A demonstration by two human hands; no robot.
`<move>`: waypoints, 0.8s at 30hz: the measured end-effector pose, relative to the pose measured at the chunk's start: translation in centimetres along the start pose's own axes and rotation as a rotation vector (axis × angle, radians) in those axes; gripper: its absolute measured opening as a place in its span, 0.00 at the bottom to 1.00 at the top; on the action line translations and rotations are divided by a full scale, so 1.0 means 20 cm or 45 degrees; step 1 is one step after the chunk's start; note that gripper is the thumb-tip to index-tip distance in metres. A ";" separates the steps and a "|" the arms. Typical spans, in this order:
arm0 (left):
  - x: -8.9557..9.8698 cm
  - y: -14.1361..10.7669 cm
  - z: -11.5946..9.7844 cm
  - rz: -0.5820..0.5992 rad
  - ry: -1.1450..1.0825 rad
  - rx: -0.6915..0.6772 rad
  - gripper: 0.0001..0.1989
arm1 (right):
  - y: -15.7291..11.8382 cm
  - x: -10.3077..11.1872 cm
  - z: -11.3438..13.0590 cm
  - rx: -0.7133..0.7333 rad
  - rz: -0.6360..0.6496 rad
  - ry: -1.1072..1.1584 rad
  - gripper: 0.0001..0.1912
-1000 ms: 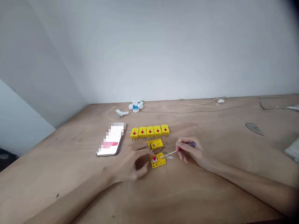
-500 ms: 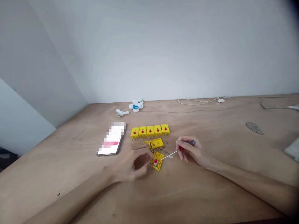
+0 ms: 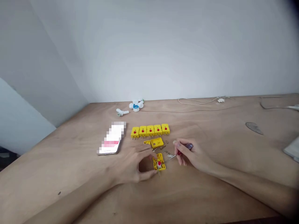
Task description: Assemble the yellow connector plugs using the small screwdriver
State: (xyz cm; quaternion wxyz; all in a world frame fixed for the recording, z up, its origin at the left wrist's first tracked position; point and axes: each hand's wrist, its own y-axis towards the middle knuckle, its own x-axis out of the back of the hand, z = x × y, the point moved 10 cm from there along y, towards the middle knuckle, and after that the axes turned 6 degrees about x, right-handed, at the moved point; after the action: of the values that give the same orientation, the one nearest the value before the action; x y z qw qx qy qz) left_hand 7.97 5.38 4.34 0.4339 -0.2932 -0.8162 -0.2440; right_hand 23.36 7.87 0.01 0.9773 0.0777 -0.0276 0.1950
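Observation:
An opened yellow plug housing (image 3: pixel 162 157) with a red button and metal pins lies on the wooden table. My left hand (image 3: pixel 135 163) grips its left side between thumb and fingers. In my right hand (image 3: pixel 190 155) is a screwdriver (image 3: pixel 171 158), held by its dark red and purple handle, with its tip at the housing's right side. Behind the housing lie a yellow cover (image 3: pixel 157 142) and a smaller yellow piece (image 3: pixel 147 142). Small metal parts (image 3: pixel 165 151) are scattered between the cover and my right hand.
Several closed yellow plugs (image 3: pixel 150 130) with red buttons stand in a row farther back. A phone (image 3: pixel 112 140) lies at the left. White fittings (image 3: pixel 136 105) and a thin cord (image 3: pixel 196 102) are near the wall. A round grommet (image 3: pixel 254 128) is at the right.
The open housing has shifted slightly right and turned straighter, with my left hand moving along. My right hand and the screwdriver have moved slightly, the tip now a bit lower.

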 end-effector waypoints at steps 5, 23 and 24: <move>-0.01 0.00 0.02 0.021 -0.002 0.078 0.13 | 0.01 -0.01 0.01 -0.094 0.116 0.002 0.24; -0.02 0.01 0.06 0.076 -0.058 0.192 0.11 | 0.03 0.01 -0.04 -0.204 0.387 -0.018 0.23; -0.03 0.01 0.06 0.078 -0.056 0.192 0.11 | 0.04 0.01 -0.04 -0.213 0.383 -0.022 0.23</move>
State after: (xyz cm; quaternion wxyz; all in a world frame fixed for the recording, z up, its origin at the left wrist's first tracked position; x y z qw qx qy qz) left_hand 7.59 6.15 3.27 0.4439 -0.2898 -0.8323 -0.1621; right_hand 23.30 8.73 -0.72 0.9399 -0.0072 -0.0633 0.3355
